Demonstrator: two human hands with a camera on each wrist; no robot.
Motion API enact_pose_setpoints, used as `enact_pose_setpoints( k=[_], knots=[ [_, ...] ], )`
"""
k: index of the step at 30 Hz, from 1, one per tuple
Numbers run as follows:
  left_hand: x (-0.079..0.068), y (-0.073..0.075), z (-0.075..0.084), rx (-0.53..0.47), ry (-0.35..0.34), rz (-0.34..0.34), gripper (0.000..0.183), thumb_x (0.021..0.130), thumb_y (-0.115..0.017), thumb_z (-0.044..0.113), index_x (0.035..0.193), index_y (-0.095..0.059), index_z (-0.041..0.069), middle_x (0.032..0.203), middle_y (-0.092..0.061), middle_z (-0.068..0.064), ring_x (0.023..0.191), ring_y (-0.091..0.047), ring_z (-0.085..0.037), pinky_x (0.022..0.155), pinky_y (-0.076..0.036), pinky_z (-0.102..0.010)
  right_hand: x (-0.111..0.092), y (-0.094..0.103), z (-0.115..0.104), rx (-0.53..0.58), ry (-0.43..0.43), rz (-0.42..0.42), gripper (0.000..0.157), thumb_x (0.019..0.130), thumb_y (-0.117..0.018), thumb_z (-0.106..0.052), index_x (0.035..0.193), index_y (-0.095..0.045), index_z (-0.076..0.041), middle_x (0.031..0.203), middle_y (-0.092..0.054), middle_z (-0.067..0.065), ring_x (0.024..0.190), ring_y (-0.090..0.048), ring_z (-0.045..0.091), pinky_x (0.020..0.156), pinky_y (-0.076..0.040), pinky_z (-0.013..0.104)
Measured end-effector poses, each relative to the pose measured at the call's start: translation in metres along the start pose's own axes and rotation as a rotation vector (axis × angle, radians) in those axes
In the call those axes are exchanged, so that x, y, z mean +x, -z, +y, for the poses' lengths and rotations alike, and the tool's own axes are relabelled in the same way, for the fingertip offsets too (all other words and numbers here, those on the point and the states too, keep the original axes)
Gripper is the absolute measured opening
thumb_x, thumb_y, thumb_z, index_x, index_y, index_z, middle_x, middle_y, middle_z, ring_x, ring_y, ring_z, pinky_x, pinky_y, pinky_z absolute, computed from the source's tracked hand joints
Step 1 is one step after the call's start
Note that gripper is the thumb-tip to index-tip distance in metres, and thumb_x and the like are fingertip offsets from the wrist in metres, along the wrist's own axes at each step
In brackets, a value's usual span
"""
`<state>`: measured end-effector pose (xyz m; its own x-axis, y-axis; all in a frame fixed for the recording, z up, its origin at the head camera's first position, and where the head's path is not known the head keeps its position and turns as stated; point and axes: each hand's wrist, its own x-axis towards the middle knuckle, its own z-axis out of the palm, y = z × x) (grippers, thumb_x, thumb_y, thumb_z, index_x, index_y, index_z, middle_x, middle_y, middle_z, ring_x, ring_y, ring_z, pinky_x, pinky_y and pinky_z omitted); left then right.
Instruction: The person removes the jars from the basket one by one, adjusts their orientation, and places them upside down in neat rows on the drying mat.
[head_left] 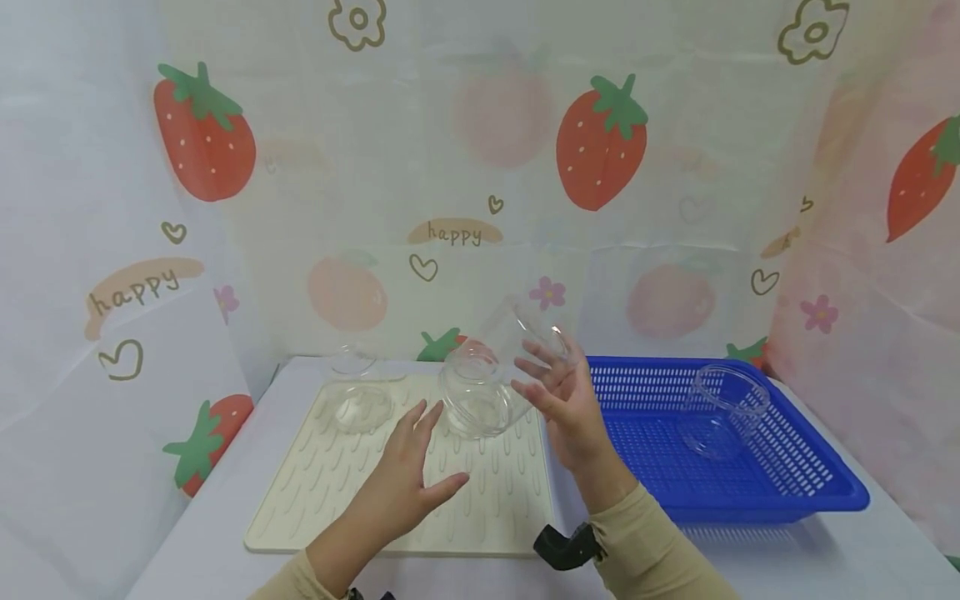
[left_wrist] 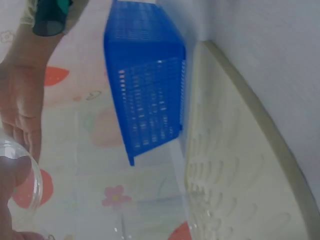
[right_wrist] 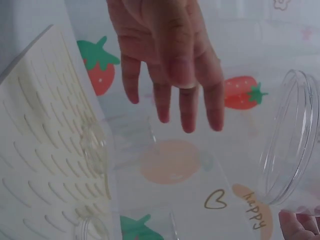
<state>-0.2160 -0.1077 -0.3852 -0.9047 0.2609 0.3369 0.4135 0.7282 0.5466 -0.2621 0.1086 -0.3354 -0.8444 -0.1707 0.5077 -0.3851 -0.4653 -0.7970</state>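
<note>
While tilted, jar (right_wrist: 295, 142) touches right grip (head_left: 573, 400).

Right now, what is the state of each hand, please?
Left hand: open, holding nothing.
Right hand: holding a clear jar.

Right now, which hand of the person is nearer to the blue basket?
Right. The right hand, holding a clear jar, is raised near the left side of the blue basket; the left hand is farther left, above the cream mat.
</note>
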Motion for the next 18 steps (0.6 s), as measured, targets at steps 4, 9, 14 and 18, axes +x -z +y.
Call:
enact_pose_setpoints(
  k=[4,9,14,18],
  knots=[
    [-0.007,-0.002,-0.010,0.098,0.026,-0.064,0.083,0.081,-0.066,0.045,0.146,-0.022,0.016,0.150,-0.015,-0.013,0.136,-0.018,-0.033,0.096,-0.038,-0.050,0.003,-0.001,0.001,-0.049,-0.014,0.003,0.099,0.074,-0.077,-0.022,0.145,-0.009,-0.015,0.137,-0.036,0.019,0.124,-0.035,0.040,0.092,-0.045,0.036],
    [-0.016,-0.003,-0.022,0.182,0.068,-0.152,0.083,0.081,-0.064,0.049,0.146,-0.024,0.015,0.150,-0.015,-0.018,0.135,-0.013,-0.042,0.098,-0.030,-0.058,0.007,-0.001,0.003,-0.125,-0.017,-0.010,0.097,0.074,-0.076,-0.021,0.145,-0.010,-0.014,0.137,-0.036,0.019,0.125,-0.034,0.044,0.096,-0.039,0.042],
    [-0.023,-0.005,-0.034,0.256,0.125,-0.274,0.079,0.083,-0.059,0.053,0.144,-0.029,0.014,0.148,-0.018,-0.022,0.134,-0.014,-0.046,0.095,-0.025,-0.066,0.011,-0.001,0.009,-0.135,-0.023,-0.020,0.098,0.073,-0.077,-0.024,0.145,-0.011,-0.014,0.138,-0.034,0.024,0.124,-0.034,0.044,0.095,-0.040,0.041],
    [-0.028,-0.009,-0.043,0.271,0.145,-0.333,0.072,0.086,-0.057,0.049,0.142,-0.033,0.011,0.147,-0.020,-0.023,0.133,-0.017,-0.046,0.093,-0.025,-0.068,0.014,-0.002,0.014,-0.124,-0.037,-0.030,0.102,0.071,-0.079,-0.026,0.145,-0.010,-0.013,0.138,-0.034,0.024,0.123,-0.035,0.043,0.092,-0.043,0.036]
  ],
)
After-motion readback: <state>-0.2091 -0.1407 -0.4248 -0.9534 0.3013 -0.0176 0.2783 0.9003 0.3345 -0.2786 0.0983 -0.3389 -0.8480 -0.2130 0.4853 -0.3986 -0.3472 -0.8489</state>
